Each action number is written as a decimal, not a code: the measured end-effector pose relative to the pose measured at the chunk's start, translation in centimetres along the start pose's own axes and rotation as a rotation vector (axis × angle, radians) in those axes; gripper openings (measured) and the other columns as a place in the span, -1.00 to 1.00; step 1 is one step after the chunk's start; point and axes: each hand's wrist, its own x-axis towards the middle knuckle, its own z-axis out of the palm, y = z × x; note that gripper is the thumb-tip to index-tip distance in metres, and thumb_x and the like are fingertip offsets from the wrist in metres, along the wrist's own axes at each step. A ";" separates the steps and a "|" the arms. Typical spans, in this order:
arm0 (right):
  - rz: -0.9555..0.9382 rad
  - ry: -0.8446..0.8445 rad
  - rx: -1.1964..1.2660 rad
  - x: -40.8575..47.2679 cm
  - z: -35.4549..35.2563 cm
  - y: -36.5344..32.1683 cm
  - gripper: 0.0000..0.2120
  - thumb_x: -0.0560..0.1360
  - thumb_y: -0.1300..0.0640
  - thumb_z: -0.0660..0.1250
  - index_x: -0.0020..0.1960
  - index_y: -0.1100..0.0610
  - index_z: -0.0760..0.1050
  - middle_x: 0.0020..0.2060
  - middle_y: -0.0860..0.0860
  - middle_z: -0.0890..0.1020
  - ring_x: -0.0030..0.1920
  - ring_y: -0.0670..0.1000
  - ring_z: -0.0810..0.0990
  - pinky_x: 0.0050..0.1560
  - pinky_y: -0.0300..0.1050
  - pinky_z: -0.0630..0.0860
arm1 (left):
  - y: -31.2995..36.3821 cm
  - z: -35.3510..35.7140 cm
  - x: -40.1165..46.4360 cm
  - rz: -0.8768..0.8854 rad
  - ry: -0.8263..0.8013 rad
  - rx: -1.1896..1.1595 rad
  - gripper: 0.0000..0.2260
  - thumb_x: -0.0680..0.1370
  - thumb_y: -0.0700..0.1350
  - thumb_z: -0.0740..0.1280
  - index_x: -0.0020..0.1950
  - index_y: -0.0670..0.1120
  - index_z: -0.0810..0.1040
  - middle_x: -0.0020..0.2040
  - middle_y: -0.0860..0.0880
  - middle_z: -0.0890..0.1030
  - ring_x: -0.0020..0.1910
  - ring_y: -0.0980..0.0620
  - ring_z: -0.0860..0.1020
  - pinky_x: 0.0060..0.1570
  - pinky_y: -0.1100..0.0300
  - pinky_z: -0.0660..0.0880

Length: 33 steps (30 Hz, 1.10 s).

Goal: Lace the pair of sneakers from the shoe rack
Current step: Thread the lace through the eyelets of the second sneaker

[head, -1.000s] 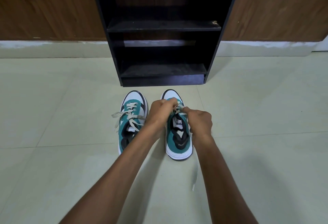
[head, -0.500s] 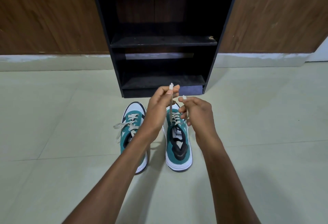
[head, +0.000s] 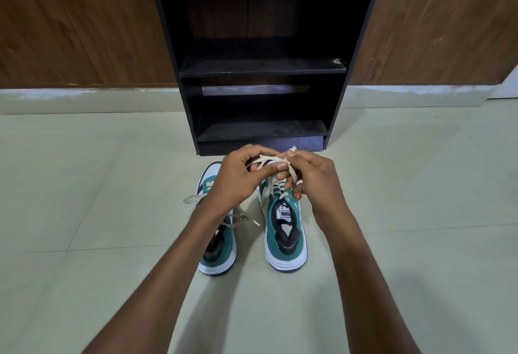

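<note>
Gripping the cream lace of the right-hand teal-and-white sneaker, the left hand and right hand pinch its ends together above the shoe's toe. That sneaker stands on the pale tiled floor just beside its partner, the left-hand sneaker, whose lace trails loose. Behind the pair stands a black shoe rack against a wood-panelled wall.

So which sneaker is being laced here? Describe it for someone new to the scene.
On the tiled floor before the black shoe rack stand two teal sneakers. It is the right sneaker, under both hands. Its lace is held up; the other's lies loose.
</note>
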 end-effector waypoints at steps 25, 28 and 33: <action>-0.370 0.119 -0.543 -0.1 -1.2 3.8 -0.75 0.37 0.08 0.59 0.03 0.06 0.69 0.06 -0.06 0.54 -0.16 -0.05 0.57 -0.07 -0.17 0.56 | 1.5 0.9 -0.1 -0.459 -0.187 -0.110 -0.65 0.67 -0.03 0.29 -0.32 -0.02 0.45 -0.53 0.14 0.34 -0.55 0.16 0.26 -0.57 0.35 0.23; -0.530 0.257 -0.555 -0.1 -1.3 4.0 -0.79 0.43 0.09 0.51 0.06 0.01 0.71 0.02 -0.07 0.62 -0.22 -0.07 0.62 -0.20 -0.12 0.56 | 1.6 1.0 0.1 -0.494 -0.175 -0.158 -0.58 0.65 -0.02 0.34 -0.44 0.04 0.55 -0.50 0.11 0.32 -0.49 0.10 0.21 -0.54 0.32 0.13; -0.680 0.386 -0.648 -0.3 -1.2 3.5 -0.84 0.46 0.10 0.40 -0.01 0.04 0.72 -0.07 -0.05 0.71 -0.06 0.02 0.63 -0.19 0.00 0.61 | 1.9 1.1 0.2 -0.539 -0.128 -0.191 -0.55 0.62 0.02 0.36 -0.49 0.08 0.61 -0.48 0.10 0.35 -0.49 0.11 0.21 -0.49 0.25 0.13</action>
